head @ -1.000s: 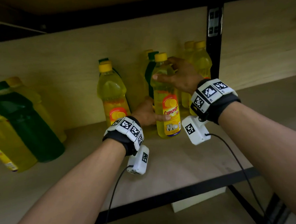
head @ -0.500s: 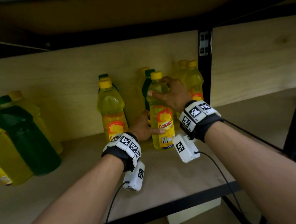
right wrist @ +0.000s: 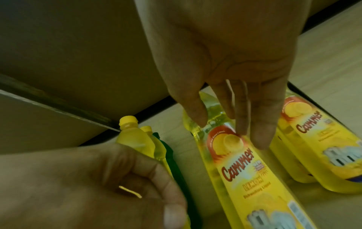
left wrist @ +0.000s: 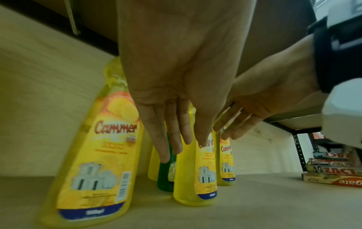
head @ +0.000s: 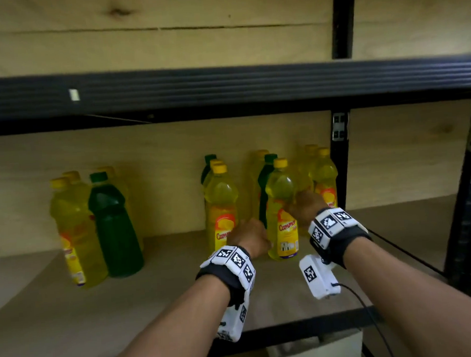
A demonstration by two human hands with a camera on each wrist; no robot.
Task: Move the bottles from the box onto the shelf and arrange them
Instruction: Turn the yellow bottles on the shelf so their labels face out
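the yellow bottle [head: 282, 211] is glossy clear plastic with a smooth printed label; the shelf [head: 126, 309] is matt pale wood grain, edged in ribbed black metal.

Dim black metal racking [head: 340, 20] backed by pale wood panels [head: 150, 18], stacked cartons [left wrist: 333, 172] on a neighbouring shelf

Yellow bottle [right wrist: 245, 170] label read "Cammer", with "LEMON" beneath. Neighbouring yellow bottle [left wrist: 92, 155] showed "Cammer" and "500ml". Stacked cartons [left wrist: 333, 170] at far right bore partial, inverted lettering: "gate".
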